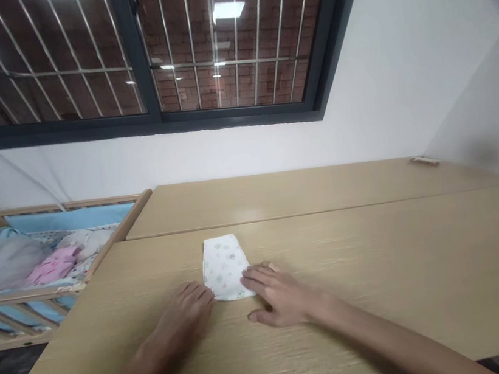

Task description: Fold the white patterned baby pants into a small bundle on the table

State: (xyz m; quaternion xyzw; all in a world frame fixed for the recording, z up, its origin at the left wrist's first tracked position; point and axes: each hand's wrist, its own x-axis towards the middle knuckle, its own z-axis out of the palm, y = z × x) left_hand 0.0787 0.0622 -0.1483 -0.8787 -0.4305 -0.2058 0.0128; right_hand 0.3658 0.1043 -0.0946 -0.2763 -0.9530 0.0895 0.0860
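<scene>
Head view, single frame. Folded cloth lies flat on the table, white with a small pale print, its long axis pointing away from you. It sits just short of the seam where two table panels meet, on the panel nearer you.

Your hands are on either side of the cloth, both palm-down and open, neither gripping it. Left hand: left fingers lie close together, their tips at the cloth's near left corner, apparently touching it; contact is hard to confirm at this angle. Right hand: right fingers are slightly spread and rest over the cloth's right edge, near its near corner. Right thumb stands apart from them on the bare table, just below the cloth.

Left of the table, you have a wooden crib with a blue pad, a pink garment and a grey cloth inside. A small wooden strip lies at the table's far edge, by the wall. Above it is a barred window.
</scene>
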